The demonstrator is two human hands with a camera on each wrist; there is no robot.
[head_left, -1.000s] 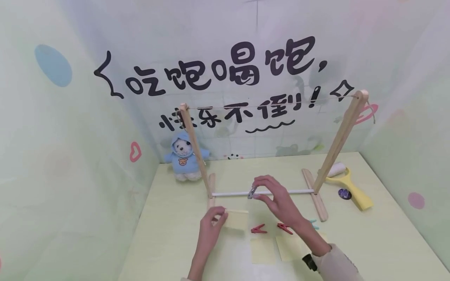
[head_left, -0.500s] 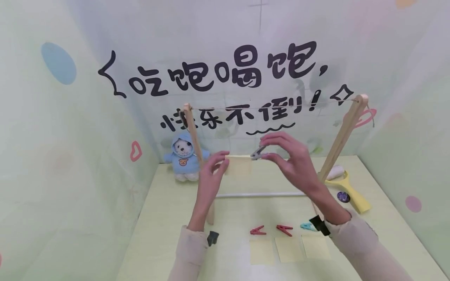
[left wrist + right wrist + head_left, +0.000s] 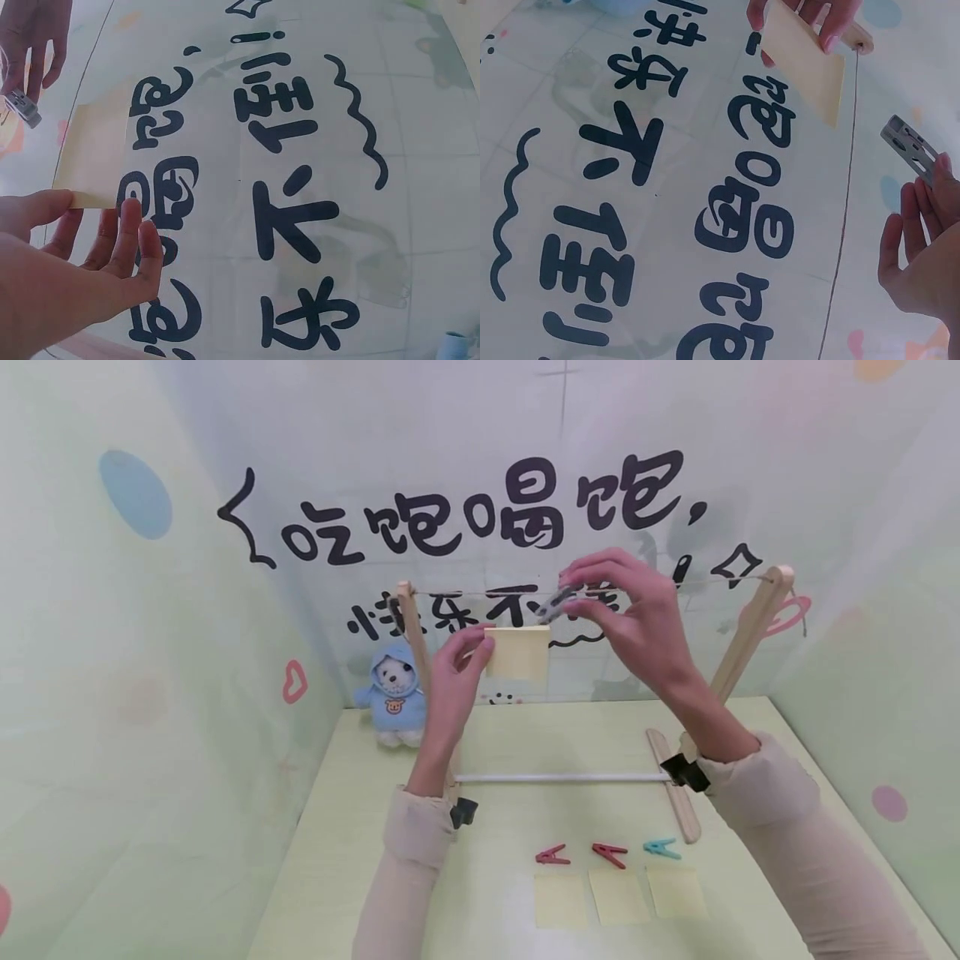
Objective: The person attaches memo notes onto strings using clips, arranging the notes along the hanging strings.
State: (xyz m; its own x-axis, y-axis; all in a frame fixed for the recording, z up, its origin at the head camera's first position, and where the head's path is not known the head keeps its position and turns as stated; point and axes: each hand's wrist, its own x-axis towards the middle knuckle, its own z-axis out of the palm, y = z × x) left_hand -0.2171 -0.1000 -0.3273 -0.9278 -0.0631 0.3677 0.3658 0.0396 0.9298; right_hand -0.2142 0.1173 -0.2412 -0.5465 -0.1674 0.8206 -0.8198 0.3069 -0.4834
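Hands first, head view: left hand (image 3: 459,662) pinches the left top corner of a yellow note (image 3: 517,652), holding it up just under the string (image 3: 465,592) btw the two wooden posts. Right hand (image 3: 628,610) pinches a grey peg (image 3: 556,602) right at string height, just above the note's right top corner. Peg's long axis runs slanted, its tip pointing down-left toward the note. Can't tell if its tip is on the string or paper yet, fingers cover the back half. Note hangs flat, facing the camera, top edge roughly level. On the table (image 3: 750,827) below: two red pegs (image 3: 552,856), a teal peg (image 3: 661,848) and three more notes (image 3: 618,895) in a row. Plush bear (image 3: 393,692) sits at the back left.

Left wrist view: thumb and fingers hold the note (image 3: 94,154) by its corner, rest of the fingers spread loose. Peg (image 3: 24,109) is cut off at the left edge.

Right wrist view: peg (image 3: 910,148) sticks out from the fingertips, tip up-left, close to the string (image 3: 845,210) but apart from it imo. Note (image 3: 804,59) is well apart from it here, partly hidden by the left hand's fingers.
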